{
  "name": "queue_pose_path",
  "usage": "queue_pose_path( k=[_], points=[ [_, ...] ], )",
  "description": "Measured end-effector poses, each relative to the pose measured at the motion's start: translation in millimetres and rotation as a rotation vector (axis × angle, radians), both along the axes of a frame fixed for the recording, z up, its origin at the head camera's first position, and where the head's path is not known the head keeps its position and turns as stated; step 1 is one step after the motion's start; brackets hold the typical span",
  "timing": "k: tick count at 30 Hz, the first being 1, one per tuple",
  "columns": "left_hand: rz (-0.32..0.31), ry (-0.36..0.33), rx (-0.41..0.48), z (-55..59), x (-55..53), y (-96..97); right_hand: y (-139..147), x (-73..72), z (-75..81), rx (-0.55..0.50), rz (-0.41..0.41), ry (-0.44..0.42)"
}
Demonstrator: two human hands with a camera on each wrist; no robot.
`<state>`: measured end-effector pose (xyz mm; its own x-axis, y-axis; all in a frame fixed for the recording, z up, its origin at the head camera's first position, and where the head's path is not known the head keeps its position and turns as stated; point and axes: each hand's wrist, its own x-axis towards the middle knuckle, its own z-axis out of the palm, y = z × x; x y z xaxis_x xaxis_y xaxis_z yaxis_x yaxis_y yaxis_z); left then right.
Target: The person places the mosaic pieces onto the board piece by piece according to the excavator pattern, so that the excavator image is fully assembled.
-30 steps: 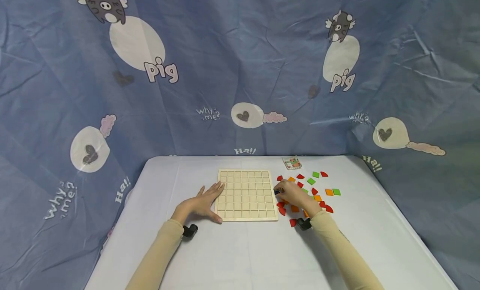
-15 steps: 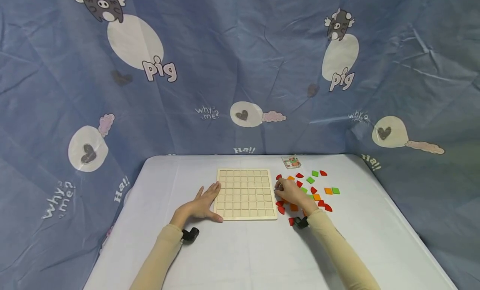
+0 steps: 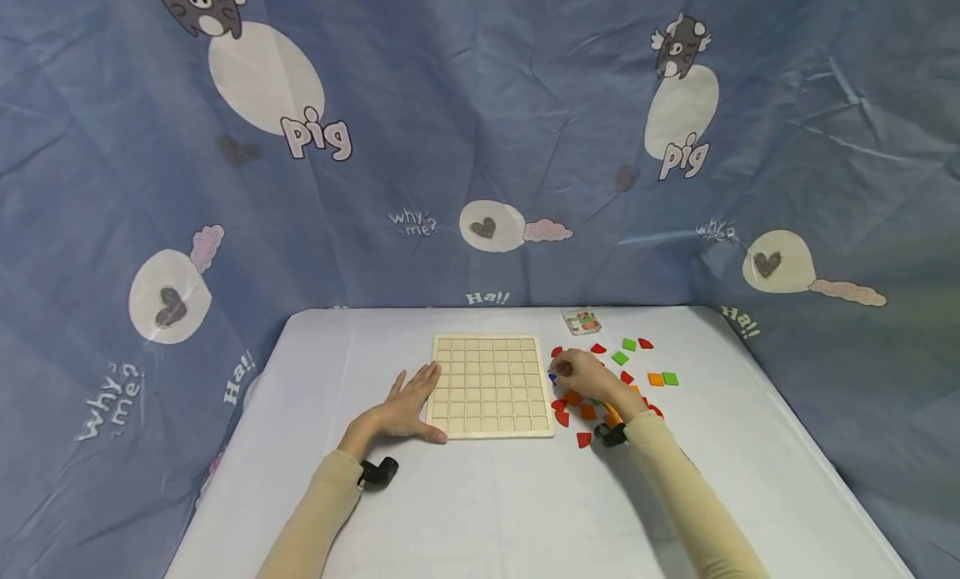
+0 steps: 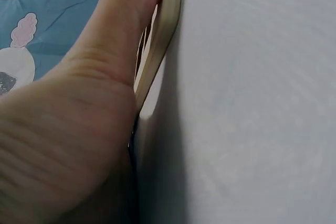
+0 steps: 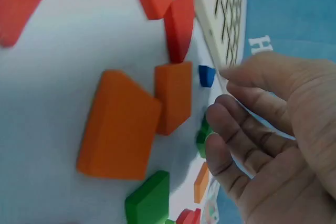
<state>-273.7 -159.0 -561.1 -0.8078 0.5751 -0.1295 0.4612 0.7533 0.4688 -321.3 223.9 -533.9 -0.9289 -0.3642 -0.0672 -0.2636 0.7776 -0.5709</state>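
Grid board [image 3: 493, 387], touched at nine o'clock by the spread left hand [image 3: 405, 408]. Coloured pieces [image 3: 588, 412] at three are partly hidden by the right hand [image 3: 591, 376], whose pinch cannot be told.

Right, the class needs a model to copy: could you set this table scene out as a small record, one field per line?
Surface: white table
Centre: grid board, no pieces in its visible cells
Loose items: red pieces, orange pieces, green pieces, a blue piece; right of the board
Left: left hand rests on the board's left edge
Right: right hand among the loose items; whether it holds one is unclear
Far edge: printed card
Backdrop: blue cloth with pig prints
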Motion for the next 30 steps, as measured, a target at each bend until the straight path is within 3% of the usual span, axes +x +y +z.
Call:
queue_pose_path(
  k=[4, 11, 17, 25, 30],
  points=[
    [-0.001, 0.002, -0.012, -1.8, 2.8, -0.3, 2.4, -0.6, -5.7, 0.031, 0.049, -0.033],
    [-0.014, 0.01, -0.035, 3.2, 4.4, -0.9, -0.9, -2.2, -6.2, 0.022, 0.03, -0.024],
    [0.001, 0.031, -0.038, -3.4, 5.3, 0.0, -0.8, -3.5, -8.4, 0.026, -0.003, -0.021],
    [0.009, 0.043, -0.049, -4.2, 5.3, -0.5, -8.1, -3.1, -6.6, -0.038, 0.021, 0.13],
    [0.001, 0.051, -0.023, -2.2, 5.4, -1.8, -20.4, -7.1, -4.3, -0.072, 0.016, 0.134]
  ],
)
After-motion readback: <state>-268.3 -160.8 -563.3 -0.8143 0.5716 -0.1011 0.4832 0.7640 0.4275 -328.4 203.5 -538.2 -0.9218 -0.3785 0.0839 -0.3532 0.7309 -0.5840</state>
